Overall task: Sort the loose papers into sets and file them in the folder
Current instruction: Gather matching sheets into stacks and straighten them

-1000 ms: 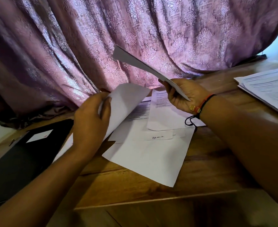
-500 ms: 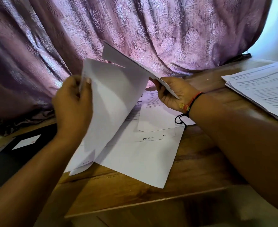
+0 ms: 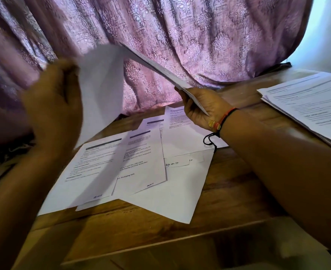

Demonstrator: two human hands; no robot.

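Head-worn, close, looking forward and down

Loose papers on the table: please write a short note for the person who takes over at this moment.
Left hand: holds a lifted sheet by its edge, blurred.
Right hand: pinches a thin set, raised.
Loose papers lie overlapped on the table; a stack lies at the far right. Folder not in view.
Done: some sorting, it seems.
Left: sort the rest, file all sets.

Dim, purple-tinted; daylight upper right; left hand (image 3: 53, 106) motion-blurred.
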